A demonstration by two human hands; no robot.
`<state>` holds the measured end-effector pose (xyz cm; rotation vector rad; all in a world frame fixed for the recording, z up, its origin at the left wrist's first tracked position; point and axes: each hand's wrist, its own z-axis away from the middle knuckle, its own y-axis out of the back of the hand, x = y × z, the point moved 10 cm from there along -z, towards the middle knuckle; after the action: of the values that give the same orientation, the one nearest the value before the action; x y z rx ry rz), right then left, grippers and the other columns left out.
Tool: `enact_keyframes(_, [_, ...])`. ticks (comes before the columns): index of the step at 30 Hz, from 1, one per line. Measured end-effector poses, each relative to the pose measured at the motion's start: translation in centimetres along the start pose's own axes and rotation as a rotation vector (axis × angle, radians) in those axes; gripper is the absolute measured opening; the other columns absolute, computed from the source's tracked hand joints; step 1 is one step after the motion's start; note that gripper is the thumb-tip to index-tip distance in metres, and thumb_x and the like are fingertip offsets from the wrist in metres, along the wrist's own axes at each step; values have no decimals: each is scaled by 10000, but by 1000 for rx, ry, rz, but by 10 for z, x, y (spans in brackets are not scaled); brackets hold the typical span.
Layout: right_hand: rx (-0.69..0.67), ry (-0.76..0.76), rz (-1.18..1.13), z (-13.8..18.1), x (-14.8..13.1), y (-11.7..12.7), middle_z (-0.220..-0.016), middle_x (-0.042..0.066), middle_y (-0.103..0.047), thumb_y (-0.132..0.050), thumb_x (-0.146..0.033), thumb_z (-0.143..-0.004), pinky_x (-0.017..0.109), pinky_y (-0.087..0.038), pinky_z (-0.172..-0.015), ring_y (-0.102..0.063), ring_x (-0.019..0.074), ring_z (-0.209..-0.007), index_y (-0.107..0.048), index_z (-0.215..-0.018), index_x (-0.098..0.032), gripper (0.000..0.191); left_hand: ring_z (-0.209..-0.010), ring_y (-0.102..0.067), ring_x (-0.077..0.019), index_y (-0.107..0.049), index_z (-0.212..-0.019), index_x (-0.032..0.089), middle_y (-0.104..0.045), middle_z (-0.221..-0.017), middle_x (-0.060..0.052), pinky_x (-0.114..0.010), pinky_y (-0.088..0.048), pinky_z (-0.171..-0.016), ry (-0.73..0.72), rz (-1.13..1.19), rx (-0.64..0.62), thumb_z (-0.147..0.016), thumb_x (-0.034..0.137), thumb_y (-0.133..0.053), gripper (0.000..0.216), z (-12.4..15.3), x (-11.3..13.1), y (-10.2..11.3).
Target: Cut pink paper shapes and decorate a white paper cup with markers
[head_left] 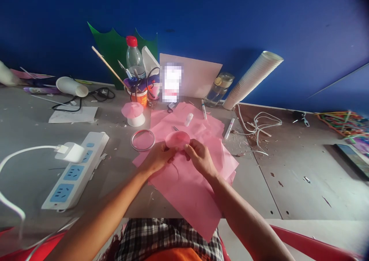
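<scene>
A deep blue painted wall (259, 19) runs behind a grey, scuffed worktop (302, 168) made of boards joined at visible seams and flecked with paper scraps. The light is even and fairly bright, with soft shadows thrown on the wall. A red plastic chair edge (311, 243) shows at the near side.

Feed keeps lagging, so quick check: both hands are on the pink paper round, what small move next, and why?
Probably press the pink paper round edges inward: left hand and right hand both pinch its rim above the pink sheets, and it looks domed, unfinished.
</scene>
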<state>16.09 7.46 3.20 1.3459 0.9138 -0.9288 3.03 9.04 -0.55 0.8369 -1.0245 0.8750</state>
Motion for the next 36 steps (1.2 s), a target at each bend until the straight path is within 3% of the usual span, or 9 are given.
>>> enact_keyframes(18, [35, 15, 136, -3, 7, -4, -593, -7, -579, -514, -263, -792, 214, -343, -491, -454, 98, -514, -568, -612, -170, 210, -458, -405, -71, -546, -603, 144, -479, -478, 52, -201, -285, -454, -67, 11, 8, -730, 382, -651, 290, 0, 5, -1])
enact_keyframes(29, [32, 14, 173, -1, 5, -3, -609, 4, -588, -516, -263, -795, 220, -366, -541, -504, 120, -581, -571, -598, -174, 223, -488, -455, -84, -565, -621, 153, -519, -521, 39, -205, -339, -483, -26, -18, 7, -733, 391, -644, 274, 1, 3, 0])
enact_keyframes(36, [52, -30, 103, -3, 11, 1, -523, -30, -495, -508, -298, -789, 207, -312, -460, -410, 90, -478, -551, -602, -170, 231, -541, -526, -119, -582, -705, 163, -540, -545, 27, -234, -405, -556, -90, 23, -30, -790, 412, -570, 264, 1, 8, -1])
